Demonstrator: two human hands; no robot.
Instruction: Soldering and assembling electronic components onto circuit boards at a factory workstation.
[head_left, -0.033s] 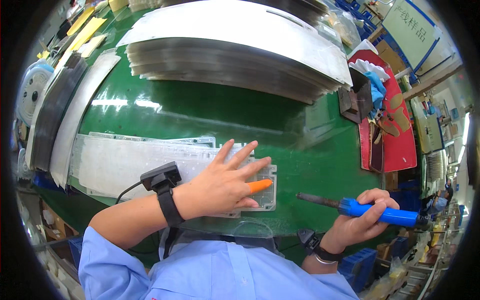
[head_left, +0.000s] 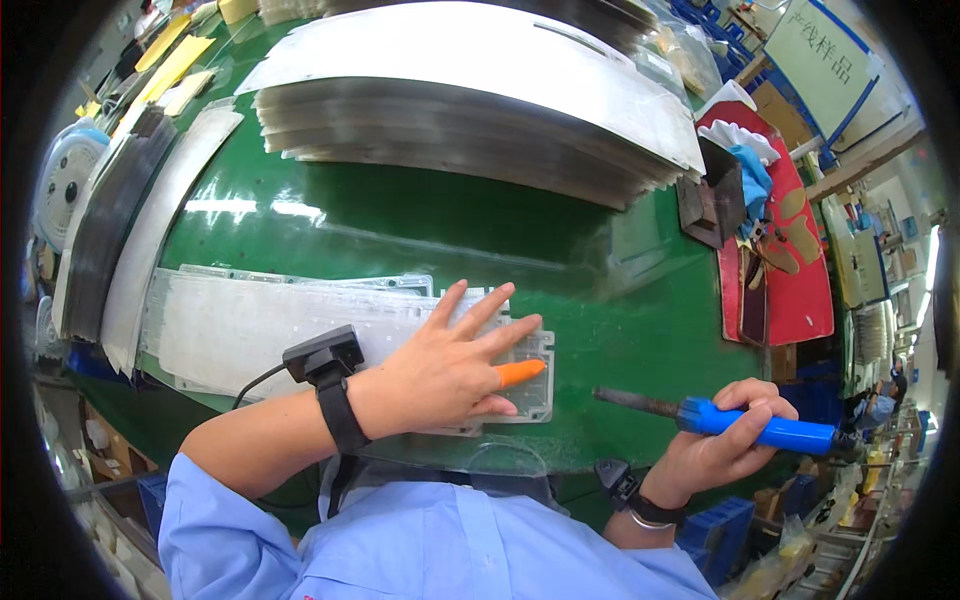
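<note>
My left hand (head_left: 455, 365) lies palm down with fingers spread, an orange finger cot on one finger. It rests on a long flat white sheet (head_left: 260, 325), which covers much of a clear plastic panel (head_left: 541, 385) with a slotted, holed end. Another clear panel edge (head_left: 400, 282) shows behind the sheet. In my right hand (head_left: 735, 440) is a blue-handled soldering iron (head_left: 790, 432), its dark rod pointing left over the green table, apart from the panel. A cord seems to leave its rear end.
A tall stack of pale sheets (head_left: 470, 130) stands across the back. More sheets (head_left: 165, 230) lie at left beside a fan (head_left: 68, 185). At right, a dark metal holder (head_left: 712, 205) sits by a red board (head_left: 815, 290) with a blue cloth (head_left: 752, 180).
</note>
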